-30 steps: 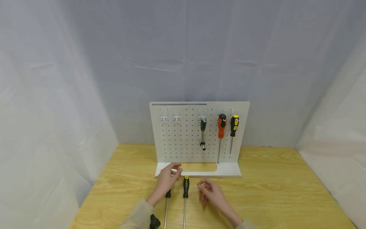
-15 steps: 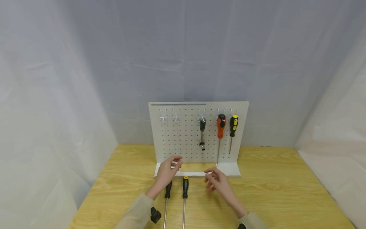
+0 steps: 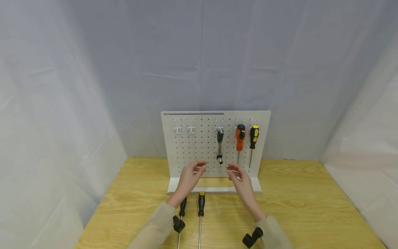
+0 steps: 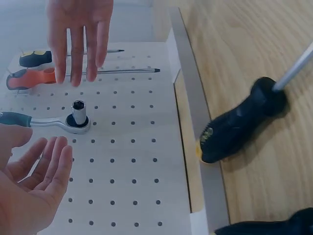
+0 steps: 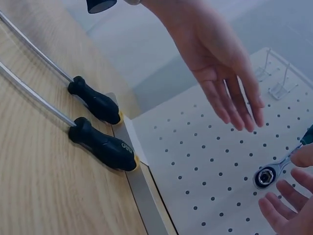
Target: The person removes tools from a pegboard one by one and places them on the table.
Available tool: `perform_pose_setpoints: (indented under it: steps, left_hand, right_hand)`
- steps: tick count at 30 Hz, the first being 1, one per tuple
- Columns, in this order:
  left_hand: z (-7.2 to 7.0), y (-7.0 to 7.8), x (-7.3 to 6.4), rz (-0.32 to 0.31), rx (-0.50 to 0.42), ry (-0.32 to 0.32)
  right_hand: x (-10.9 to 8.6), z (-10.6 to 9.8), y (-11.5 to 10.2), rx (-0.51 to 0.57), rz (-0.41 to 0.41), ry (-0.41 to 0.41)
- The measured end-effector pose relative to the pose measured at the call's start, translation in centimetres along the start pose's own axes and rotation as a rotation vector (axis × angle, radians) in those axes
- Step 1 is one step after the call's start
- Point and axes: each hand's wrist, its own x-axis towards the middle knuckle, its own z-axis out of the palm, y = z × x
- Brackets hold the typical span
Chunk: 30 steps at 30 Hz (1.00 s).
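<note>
A ratchet wrench point(image 3: 220, 137) with a dark green handle and a socket on its head point(image 4: 78, 115) hangs from a hook on the white pegboard point(image 3: 186, 148). My left hand point(image 3: 190, 177) is in front of the board, below and left of the ratchet. On the other side, lower right of it, is my right hand point(image 3: 242, 182). Fingers of both hands are loosely bent, with nothing between them. In the left wrist view, the left thumb overlaps the handle's end. The right wrist view shows the right hand point(image 5: 298, 205) close beside the ratchet head.
An orange screwdriver point(image 3: 240, 137) and a yellow-black screwdriver point(image 3: 254, 137) hang at the board's right. Two clear hooks point(image 3: 178, 128) sit at upper left. Two black-handled screwdrivers, one at left point(image 3: 183, 207) and one at middle point(image 3: 201, 204), lie on the wooden table point(image 3: 304, 200) before the board.
Both hands have moved up and forward toward the ratchet wrench. The right came from beside the middle screwdriver on the table; the left also shifted slightly right. The tools have stayed put.
</note>
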Motion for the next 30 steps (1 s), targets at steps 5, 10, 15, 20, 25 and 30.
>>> perform_pose_setpoints:
  steps: [5, 10, 15, 20, 25, 30]
  left_hand:
    - [0.3, 1.0, 1.3, 0.023, -0.031, 0.004]
    - [0.5, 1.7, 2.5, 0.031, -0.063, -0.002]
    - [0.5, 2.1, 3.6, 0.054, -0.063, -0.004]
    - [0.4, 2.6, 4.8, 0.071, -0.077, -0.002]
    - [0.4, 3.2, 6.1, 0.084, -0.087, 0.009]
    - [0.4, 4.0, 7.0, 0.088, -0.089, -0.012]
  right_hand:
    - [1.6, 0.7, -0.3, -0.023, -0.053, 0.009]
    - [3.2, 1.5, -0.3, 0.001, -0.06, 0.033]
    - [4.4, 2.0, -0.3, 0.033, -0.075, 0.041]
    - [5.3, 2.2, -0.4, 0.044, -0.084, 0.022]
    - [5.0, 2.1, -2.3, 0.034, -0.078, -0.015]
    - [5.0, 2.2, -2.7, 0.011, -0.076, -0.028]
